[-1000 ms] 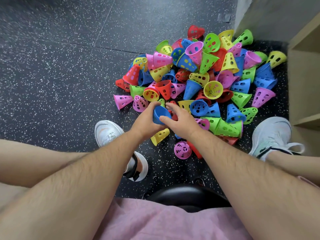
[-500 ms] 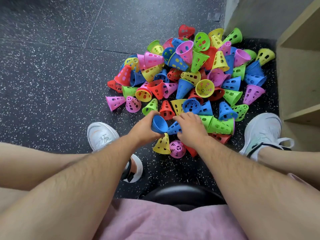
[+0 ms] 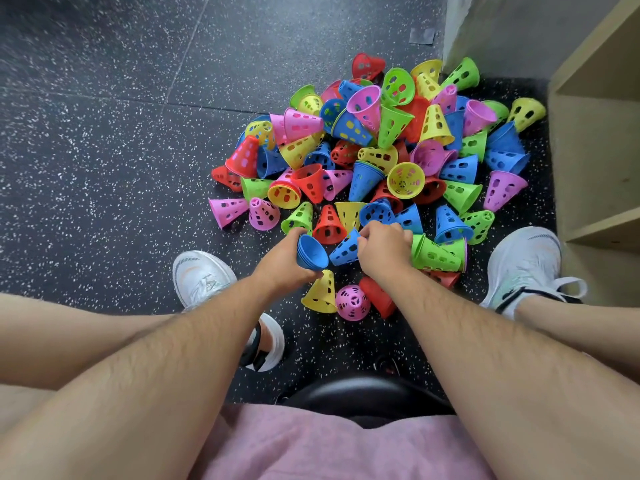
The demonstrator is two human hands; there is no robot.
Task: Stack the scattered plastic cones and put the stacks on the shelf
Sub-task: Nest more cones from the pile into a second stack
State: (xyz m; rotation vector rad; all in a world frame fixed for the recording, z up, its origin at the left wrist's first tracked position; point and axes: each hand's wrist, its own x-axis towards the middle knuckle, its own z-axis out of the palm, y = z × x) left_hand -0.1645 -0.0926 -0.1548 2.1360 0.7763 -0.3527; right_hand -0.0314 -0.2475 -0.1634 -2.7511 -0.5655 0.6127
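Note:
A pile of perforated plastic cones (image 3: 388,157) in red, yellow, green, blue and pink lies on the dark speckled floor. My left hand (image 3: 280,263) grips a short stack of blue cones (image 3: 311,252), its wide mouth facing up and right. My right hand (image 3: 382,249) is closed at the pile's near edge, its fingers on a single blue cone (image 3: 344,252) lying on its side. How firmly that cone is held is hard to tell. A wooden shelf (image 3: 595,161) stands at the right.
My white shoes (image 3: 202,277) (image 3: 526,263) flank the pile's near side. A yellow cone (image 3: 320,294), a pink cone (image 3: 351,303) and a red cone (image 3: 377,296) lie close below my hands. A green stack (image 3: 438,254) lies right of my right hand. A black stool edge (image 3: 370,398) is beneath me.
The hands have drawn slightly apart. My right hand moved off the blue stack onto a loose blue cone beside it. The left hand keeps the stack.

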